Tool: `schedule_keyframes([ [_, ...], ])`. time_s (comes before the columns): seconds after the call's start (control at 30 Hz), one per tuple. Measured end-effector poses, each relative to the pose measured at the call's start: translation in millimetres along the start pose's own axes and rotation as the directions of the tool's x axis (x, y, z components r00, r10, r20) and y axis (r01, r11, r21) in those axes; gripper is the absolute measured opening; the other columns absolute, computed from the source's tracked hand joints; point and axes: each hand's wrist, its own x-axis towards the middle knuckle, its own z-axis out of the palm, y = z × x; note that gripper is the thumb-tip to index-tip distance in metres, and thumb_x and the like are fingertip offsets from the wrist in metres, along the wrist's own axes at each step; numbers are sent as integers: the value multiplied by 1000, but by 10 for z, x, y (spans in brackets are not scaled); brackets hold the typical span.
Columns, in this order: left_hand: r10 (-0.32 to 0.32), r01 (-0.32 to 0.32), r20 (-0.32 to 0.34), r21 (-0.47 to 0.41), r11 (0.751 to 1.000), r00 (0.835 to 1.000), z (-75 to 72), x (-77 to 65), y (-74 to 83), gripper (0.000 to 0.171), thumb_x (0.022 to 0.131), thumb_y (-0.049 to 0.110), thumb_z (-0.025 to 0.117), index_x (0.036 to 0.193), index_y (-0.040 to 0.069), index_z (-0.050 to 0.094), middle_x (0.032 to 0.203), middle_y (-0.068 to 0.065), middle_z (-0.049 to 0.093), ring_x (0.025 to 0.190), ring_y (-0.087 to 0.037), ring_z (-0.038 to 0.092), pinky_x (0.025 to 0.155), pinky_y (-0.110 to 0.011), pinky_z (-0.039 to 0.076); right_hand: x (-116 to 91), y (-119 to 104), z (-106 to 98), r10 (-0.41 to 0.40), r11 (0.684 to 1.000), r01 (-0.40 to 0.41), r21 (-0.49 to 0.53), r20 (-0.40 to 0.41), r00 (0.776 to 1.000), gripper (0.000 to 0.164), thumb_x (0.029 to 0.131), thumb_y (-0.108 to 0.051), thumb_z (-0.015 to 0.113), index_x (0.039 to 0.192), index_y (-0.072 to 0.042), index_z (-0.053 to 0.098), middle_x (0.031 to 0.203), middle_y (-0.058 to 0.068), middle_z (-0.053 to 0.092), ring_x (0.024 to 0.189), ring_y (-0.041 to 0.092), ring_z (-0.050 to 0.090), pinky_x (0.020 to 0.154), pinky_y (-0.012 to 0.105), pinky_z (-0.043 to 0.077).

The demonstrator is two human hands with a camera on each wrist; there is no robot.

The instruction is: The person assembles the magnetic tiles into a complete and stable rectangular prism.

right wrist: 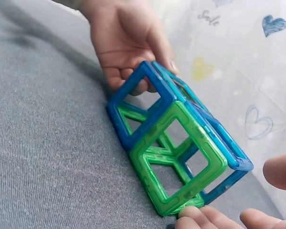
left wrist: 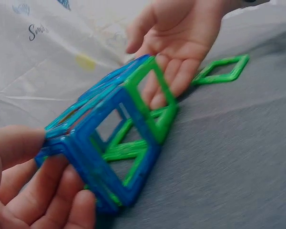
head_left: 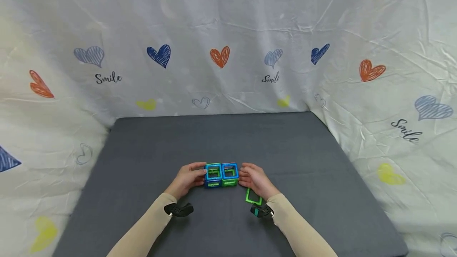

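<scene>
A box of see-through magnetic tiles [head_left: 222,172], two squares long, stands on the dark table. Its top squares are blue; the front pairs a blue square with a green one. My left hand [head_left: 188,178] holds the left end, thumb at the top edge and fingers bent against the side. At the right end is my right hand [head_left: 256,179]; in the right wrist view its fingertips [right wrist: 193,218] touch the low green edge, with the thumb apart from the box. A loose green square tile [left wrist: 219,79] lies flat beside the right hand, which partly covers it in the head view.
The dark grey table [head_left: 214,138] extends around the box on all sides. A white cloth [head_left: 242,19] printed with hearts hangs behind it and along both sides. Black bands [head_left: 180,209] sit on both wrists.
</scene>
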Motion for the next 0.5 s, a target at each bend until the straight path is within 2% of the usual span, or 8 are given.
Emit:
schedule_keyframes([
  [0.1,27,-27,-18,-19,999,999,25,-44,-49,44,99,13,67,141,5,60,93,-3,75,74,-10,65,68,-26,58,19,0,-7,-1,1000,1,-23,-7,1000,55,107,-12,45,156,8,29,149,37,44,136,47,51,109,55,48],
  [0.2,54,-55,-38,-15,998,998,48,-62,-76,44,98,12,67,141,4,60,93,-2,74,74,-10,64,69,-26,58,33,-2,-5,-2,999,1,-39,-24,1000,54,105,-12,48,153,8,34,143,35,50,125,39,61,106,52,51],
  [0.33,96,-94,-73,22,995,993,76,-73,-83,42,98,13,66,138,1,62,103,-11,76,77,-10,65,73,-32,60,47,-5,-1,4,999,-6,-51,-38,999,53,104,-13,51,151,7,38,138,31,54,111,25,66,102,47,55],
  [0.5,120,-115,-107,51,992,987,94,-67,-97,41,97,11,67,136,0,63,112,-18,76,79,-10,67,77,-35,61,51,-2,0,6,998,-8,-58,-43,999,53,103,-13,52,151,7,39,136,29,56,106,21,66,100,44,56],
])
